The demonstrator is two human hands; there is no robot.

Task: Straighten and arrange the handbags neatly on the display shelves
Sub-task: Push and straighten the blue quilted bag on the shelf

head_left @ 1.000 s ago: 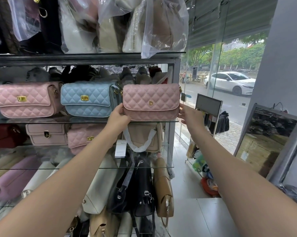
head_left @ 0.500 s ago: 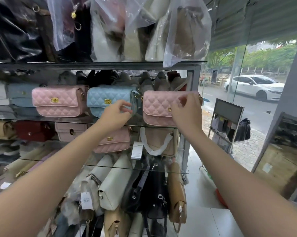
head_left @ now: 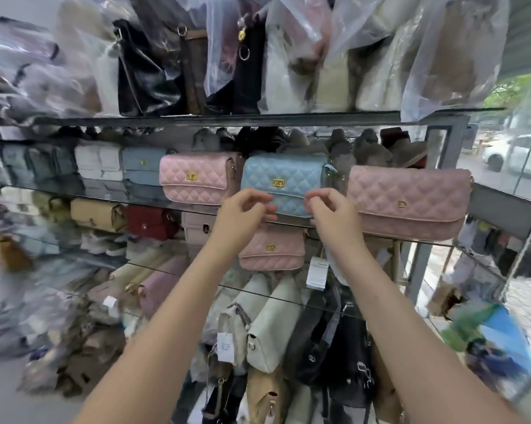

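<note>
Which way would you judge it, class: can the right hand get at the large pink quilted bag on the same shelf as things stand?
Probably yes. The right hand is at the blue bag, and the large pink bag sits right beside it, front uncovered.

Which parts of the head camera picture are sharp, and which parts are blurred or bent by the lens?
In the head view, the centre is fairly sharp: the blue quilted bag, the left hand and right hand at its lower edge; the left side and lower right corner are smeared by motion blur; the glass shelf bends from wide-angle distortion; plastic covers above look hazy with glare.
</note>
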